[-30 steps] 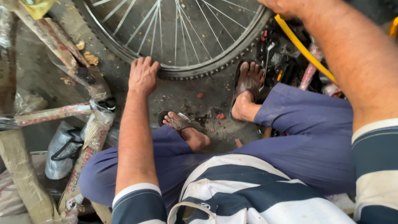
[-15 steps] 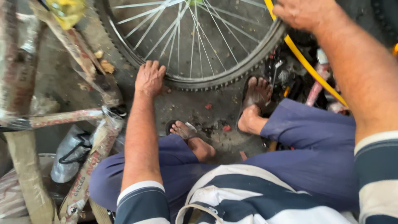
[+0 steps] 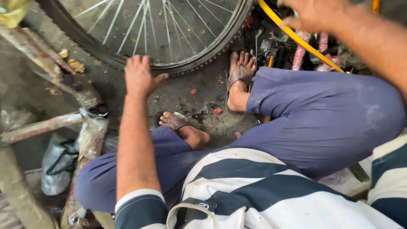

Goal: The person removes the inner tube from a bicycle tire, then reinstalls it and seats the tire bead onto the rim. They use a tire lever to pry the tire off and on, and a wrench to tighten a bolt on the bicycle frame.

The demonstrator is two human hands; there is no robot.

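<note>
My left hand [image 3: 140, 76] lies flat and open against the tyre of the bicycle wheel [image 3: 169, 63], which lies on the floor ahead of my 2 feet. My right hand [image 3: 316, 15] reaches by the yellow tube [image 3: 296, 38]; whether it grips, I cannot tell. Best I press steady.

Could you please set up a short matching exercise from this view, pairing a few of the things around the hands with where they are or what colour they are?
Things:
1. left hand
2. right hand
3. bicycle wheel
4. plastic bag

Descriptions:
A. grey, at the lower left beside a wrapped frame tube
B. at the top right, by the yellow tube
C. lying flat on the ground, spokes showing
D. pressed on the tyre's edge

Pairs: 1-D, 2-B, 3-C, 4-A
</note>
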